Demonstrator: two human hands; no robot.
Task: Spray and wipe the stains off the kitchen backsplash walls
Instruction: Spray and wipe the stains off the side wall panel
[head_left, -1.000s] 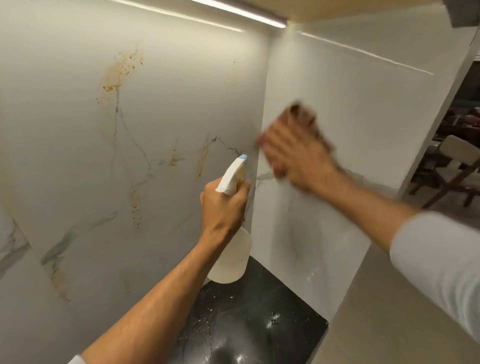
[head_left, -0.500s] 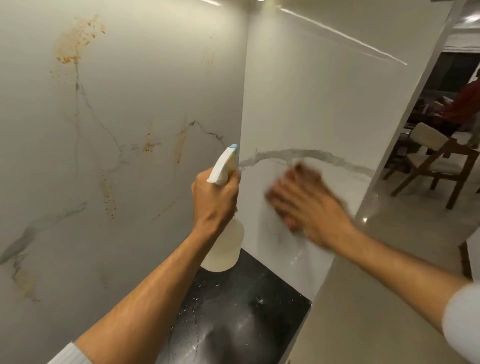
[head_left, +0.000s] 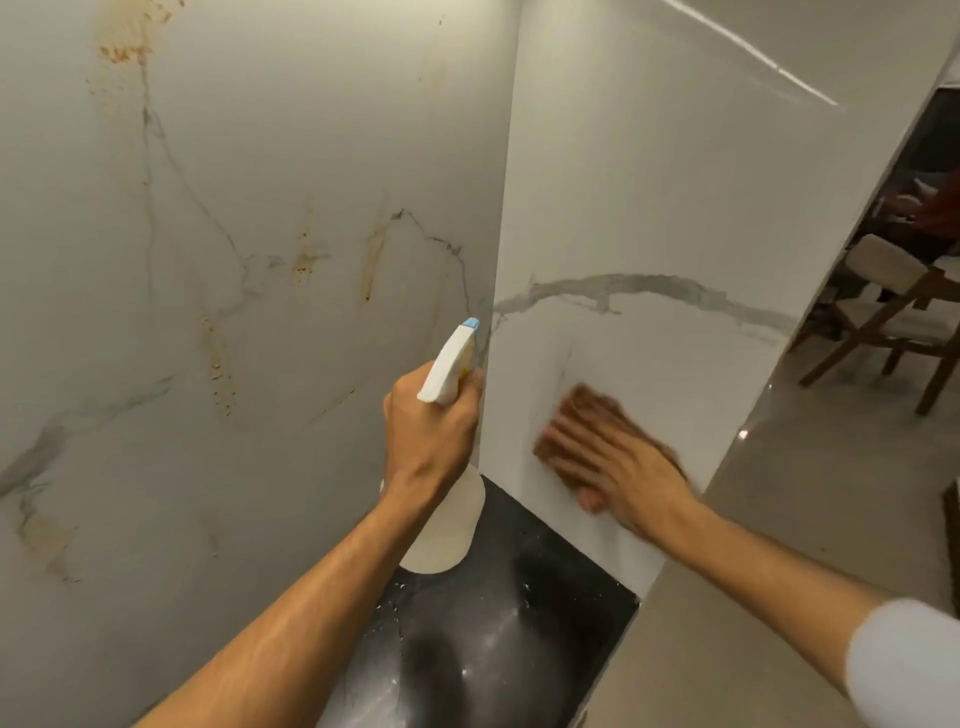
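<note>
1. Grip: left hand (head_left: 431, 431) wrapped round neck of spray bottle (head_left: 448, 364), nozzle up twd the corner; bottle over the black counter (head_left: 493, 649).
2. Wipe: right hand (head_left: 623, 467) flat, fingers straight, pressing brown cloth (head_left: 597, 410) on side wall (head_left: 649, 182), low down.
3. Bottle: prob. light, rigid plastic; neck is best hold, w/ a finger free for trigger.
4. Cloth: soft, limp; needs palm pressure or it'll slide on the glossy wall.
5. Orange stains (head_left: 306, 254) on back wall (head_left: 260, 130) not yet wiped.
</note>
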